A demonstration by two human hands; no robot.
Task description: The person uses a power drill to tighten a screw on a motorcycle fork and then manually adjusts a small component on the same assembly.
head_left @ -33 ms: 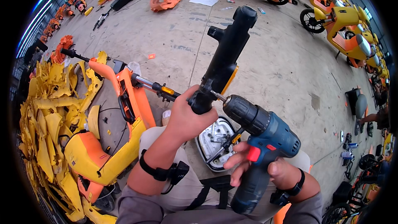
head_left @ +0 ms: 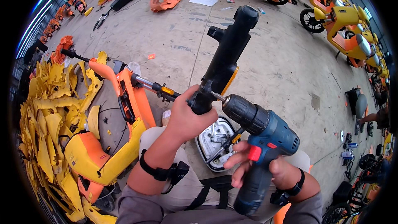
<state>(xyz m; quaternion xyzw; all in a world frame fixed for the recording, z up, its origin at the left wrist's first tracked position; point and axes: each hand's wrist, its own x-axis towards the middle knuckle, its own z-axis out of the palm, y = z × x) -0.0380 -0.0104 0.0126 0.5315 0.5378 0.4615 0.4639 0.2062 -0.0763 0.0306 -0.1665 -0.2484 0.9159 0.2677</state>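
Note:
A long black plastic tube-shaped part with a side stub and a yellow-orange strip stands tilted in front of me. My left hand is wrapped round its lower end. In my right hand is a blue and black cordless drill with a red trigger. Its bit points left and reaches the black part's lower end, just above my left fingers; whether it sits in a screw is too small to tell. Some right-hand fingers stand away from the trigger, with the thumb behind the handle.
A white and grey tray-like part lies below my hands. At left, a partly stripped orange and yellow scooter lies beside a heap of yellow panels. Parked yellow scooters line the far right. An orange panel lies on the floor ahead.
The drill has tilted very slightly, its chuck shifting a touch left and its handle's foot a touch right. My left hand and the black part have stayed in place.

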